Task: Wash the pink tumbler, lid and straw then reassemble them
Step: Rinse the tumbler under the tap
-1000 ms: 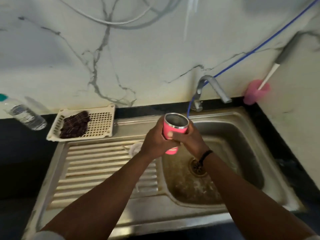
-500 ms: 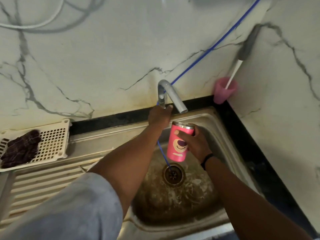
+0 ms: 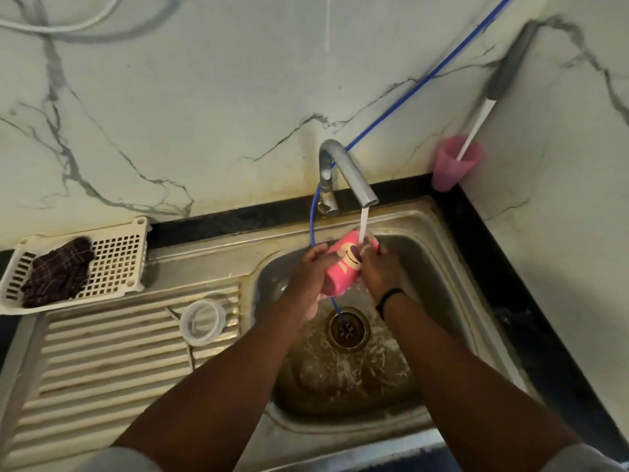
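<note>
The pink tumbler [image 3: 344, 267], printed with a cartoon face, is tilted under the running tap [image 3: 352, 175] above the sink basin [image 3: 439, 287]. Water falls onto its upper end. My left hand [image 3: 306, 281] grips its left side and bottom. My right hand [image 3: 381, 270] grips its right side near the rim. The clear round lid [image 3: 203, 321] lies flat on the ribbed drainboard [image 3: 102, 362], left of the basin. A thin clear straw [image 3: 189, 349] lies beside and under the lid.
A white perforated tray [image 3: 119, 257] with a dark cloth [image 3: 58, 270] sits at the back left. A pink cup [image 3: 454, 165] holding a brush stands in the back right corner. A blue hose [image 3: 315, 219] runs down the wall into the drain [image 3: 348, 329].
My left hand has left the tap handle and taken hold of the tumbler. Water now runs from the tap. The tumbler has tipped from upright to tilted under the stream.
</note>
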